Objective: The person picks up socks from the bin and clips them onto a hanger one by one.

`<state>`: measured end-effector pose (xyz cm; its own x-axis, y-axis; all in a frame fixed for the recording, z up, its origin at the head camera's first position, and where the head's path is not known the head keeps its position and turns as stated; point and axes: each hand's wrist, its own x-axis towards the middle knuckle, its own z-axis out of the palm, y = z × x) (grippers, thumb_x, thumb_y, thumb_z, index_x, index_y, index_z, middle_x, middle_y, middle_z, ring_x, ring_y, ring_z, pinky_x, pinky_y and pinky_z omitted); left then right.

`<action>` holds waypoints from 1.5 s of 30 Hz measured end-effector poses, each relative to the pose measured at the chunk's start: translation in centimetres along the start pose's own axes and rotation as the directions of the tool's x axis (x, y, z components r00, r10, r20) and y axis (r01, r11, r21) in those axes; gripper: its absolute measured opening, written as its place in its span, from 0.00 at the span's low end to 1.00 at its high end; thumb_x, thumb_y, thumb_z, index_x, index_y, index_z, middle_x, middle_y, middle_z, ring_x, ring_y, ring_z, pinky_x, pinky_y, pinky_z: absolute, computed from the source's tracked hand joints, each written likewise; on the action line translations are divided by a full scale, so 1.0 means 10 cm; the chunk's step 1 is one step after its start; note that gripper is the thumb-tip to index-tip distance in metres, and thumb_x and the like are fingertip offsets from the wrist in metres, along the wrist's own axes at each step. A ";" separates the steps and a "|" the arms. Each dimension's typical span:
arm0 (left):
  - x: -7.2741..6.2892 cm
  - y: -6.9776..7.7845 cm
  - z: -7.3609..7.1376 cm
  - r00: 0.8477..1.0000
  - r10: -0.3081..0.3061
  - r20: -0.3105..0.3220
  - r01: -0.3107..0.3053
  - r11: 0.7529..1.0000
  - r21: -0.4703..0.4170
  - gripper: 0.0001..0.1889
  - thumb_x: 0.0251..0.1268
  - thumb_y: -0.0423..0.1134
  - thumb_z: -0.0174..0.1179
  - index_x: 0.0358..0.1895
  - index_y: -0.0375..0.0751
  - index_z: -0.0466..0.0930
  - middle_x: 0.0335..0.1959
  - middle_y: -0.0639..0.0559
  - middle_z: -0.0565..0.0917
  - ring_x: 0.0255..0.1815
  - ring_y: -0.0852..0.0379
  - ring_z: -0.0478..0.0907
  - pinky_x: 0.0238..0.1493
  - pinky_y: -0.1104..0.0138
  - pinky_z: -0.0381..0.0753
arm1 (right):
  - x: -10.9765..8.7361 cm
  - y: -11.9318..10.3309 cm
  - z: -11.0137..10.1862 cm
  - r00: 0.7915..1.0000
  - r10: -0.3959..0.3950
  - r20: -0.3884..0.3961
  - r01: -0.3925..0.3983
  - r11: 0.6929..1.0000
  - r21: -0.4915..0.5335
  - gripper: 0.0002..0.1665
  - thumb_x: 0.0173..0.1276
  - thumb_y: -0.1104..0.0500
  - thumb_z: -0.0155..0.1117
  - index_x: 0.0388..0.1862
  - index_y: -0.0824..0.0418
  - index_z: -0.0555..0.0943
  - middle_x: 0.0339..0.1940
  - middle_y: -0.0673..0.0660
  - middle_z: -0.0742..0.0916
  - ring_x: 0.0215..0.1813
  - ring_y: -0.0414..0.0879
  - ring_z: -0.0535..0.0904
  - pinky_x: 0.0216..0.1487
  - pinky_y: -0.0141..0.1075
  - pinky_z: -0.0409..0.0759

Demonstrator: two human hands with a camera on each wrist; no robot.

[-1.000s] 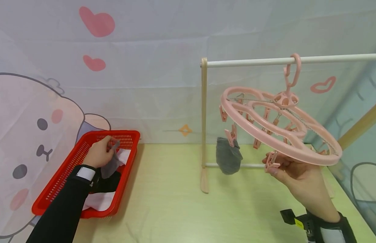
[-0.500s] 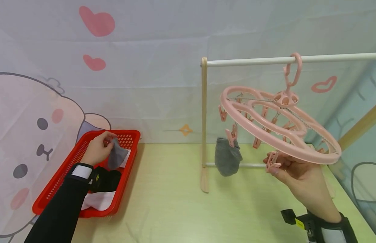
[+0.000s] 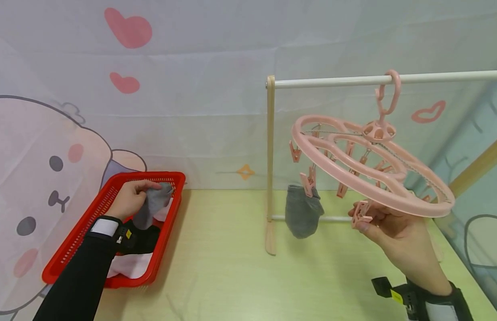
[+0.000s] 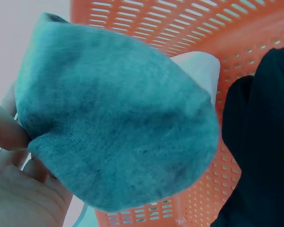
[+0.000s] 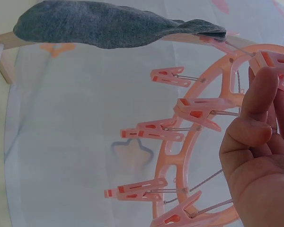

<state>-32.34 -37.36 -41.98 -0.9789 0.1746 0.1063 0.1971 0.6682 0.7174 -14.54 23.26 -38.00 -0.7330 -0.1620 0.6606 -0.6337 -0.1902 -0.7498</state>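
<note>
My left hand [image 3: 130, 198] pinches a grey sock [image 3: 155, 203] by its edge, above the red basket [image 3: 51, 272]. In the left wrist view that sock [image 4: 118, 113] hangs spread out from thumb and fingers. At the right, my right hand [image 3: 401, 240] grips a pink clothespin [image 3: 361, 212] on the near rim of a round pink clip hanger [image 3: 341, 174]. A second grey sock [image 3: 302, 214] hangs from another clothespin [image 3: 308, 182] at the hanger's left. In the right wrist view, thumb and fingers hold the clothespin [image 5: 274, 64].
Black cloth [image 3: 146, 240] and white cloth [image 3: 132, 265] lie in the basket. The hanger hooks over the white bar [image 3: 329, 82] of a rack with a wooden post [image 3: 270, 156]. Several pink clothespins dangle below the hanger. A printed curtain [image 3: 208, 89] stands behind the table [image 3: 216, 272].
My left hand has lifted the grey sock slightly, and the sock has swung and spread toward the right. The right hand stays at the same clothespin. The hanging sock sways slightly.
</note>
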 end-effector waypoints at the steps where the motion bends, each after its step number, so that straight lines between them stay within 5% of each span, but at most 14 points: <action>1: -0.02 0.00 0.01 1.000 -0.006 -0.003 0.006 1.000 -0.002 0.21 0.73 0.26 0.44 0.58 0.40 0.84 0.60 0.36 0.79 0.18 0.56 0.61 0.18 0.66 0.66 | 0.00 0.00 0.00 1.000 0.000 0.004 0.000 1.000 0.002 0.18 0.60 0.91 0.54 0.48 0.83 0.75 0.47 0.64 0.89 0.47 0.48 0.87 0.47 0.33 0.87; 7: -0.11 0.00 0.06 0.998 -0.029 -0.059 0.029 1.000 -0.006 0.12 0.77 0.39 0.58 0.55 0.41 0.84 0.57 0.39 0.84 0.36 0.50 0.72 0.31 0.68 0.81 | 0.00 -0.02 -0.03 1.000 0.009 0.018 -0.009 1.000 0.005 0.18 0.60 0.91 0.53 0.48 0.82 0.75 0.47 0.64 0.88 0.46 0.49 0.87 0.47 0.33 0.87; 11: -0.16 0.01 0.11 0.994 -0.025 -0.109 0.026 1.000 0.008 0.18 0.70 0.50 0.68 0.48 0.39 0.80 0.48 0.38 0.85 0.41 0.46 0.78 0.37 0.68 0.87 | 0.00 -0.03 -0.05 1.000 0.021 0.023 -0.021 1.000 0.001 0.19 0.61 0.91 0.53 0.49 0.82 0.75 0.47 0.63 0.88 0.47 0.49 0.88 0.47 0.33 0.86; 15: -0.20 0.01 0.14 0.990 -0.038 -0.136 0.049 0.996 0.080 0.20 0.67 0.47 0.71 0.50 0.37 0.75 0.43 0.37 0.82 0.40 0.44 0.78 0.38 0.65 0.88 | 0.01 -0.03 -0.06 0.999 0.023 0.034 -0.023 1.000 -0.002 0.19 0.61 0.91 0.53 0.49 0.82 0.76 0.47 0.63 0.88 0.47 0.48 0.87 0.46 0.32 0.86; 20: -0.26 0.03 0.14 0.994 -0.060 -0.092 0.074 0.985 0.157 0.23 0.73 0.40 0.63 0.66 0.35 0.75 0.54 0.32 0.83 0.46 0.39 0.81 0.47 0.49 0.89 | 0.00 -0.02 -0.07 0.999 0.022 0.038 -0.023 1.000 0.016 0.20 0.61 0.91 0.53 0.50 0.83 0.75 0.48 0.63 0.88 0.48 0.49 0.88 0.47 0.33 0.87; 23: -0.31 0.06 0.13 0.993 -0.087 -0.081 0.099 0.982 0.164 0.19 0.74 0.38 0.59 0.63 0.36 0.78 0.57 0.31 0.83 0.48 0.38 0.83 0.50 0.44 0.87 | 0.00 -0.02 -0.08 0.999 0.027 0.040 -0.029 0.999 0.027 0.21 0.61 0.91 0.52 0.54 0.83 0.74 0.49 0.63 0.88 0.48 0.49 0.88 0.47 0.33 0.87; 34: -0.35 0.11 0.15 0.992 -0.117 -0.057 0.126 0.972 0.197 0.12 0.74 0.39 0.57 0.52 0.36 0.73 0.49 0.32 0.83 0.41 0.43 0.81 0.44 0.49 0.90 | 0.02 -0.04 -0.08 0.999 0.020 0.044 -0.021 0.999 0.040 0.22 0.61 0.90 0.53 0.54 0.83 0.73 0.48 0.63 0.88 0.47 0.49 0.87 0.46 0.34 0.87; 45: -0.36 0.09 0.14 0.994 -0.100 -0.043 0.106 0.979 0.173 0.14 0.74 0.38 0.56 0.58 0.41 0.75 0.53 0.33 0.82 0.40 0.44 0.79 0.32 0.62 0.86 | 0.01 -0.08 -0.05 0.999 0.022 0.042 -0.023 1.000 0.019 0.22 0.61 0.90 0.53 0.54 0.83 0.74 0.50 0.63 0.88 0.48 0.49 0.88 0.47 0.34 0.87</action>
<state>-28.56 -36.37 -42.68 -0.9951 0.0762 0.0635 0.0990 0.7979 0.5946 -14.24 23.91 -37.32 -0.7359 -0.2069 0.6447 -0.6117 -0.2050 -0.7641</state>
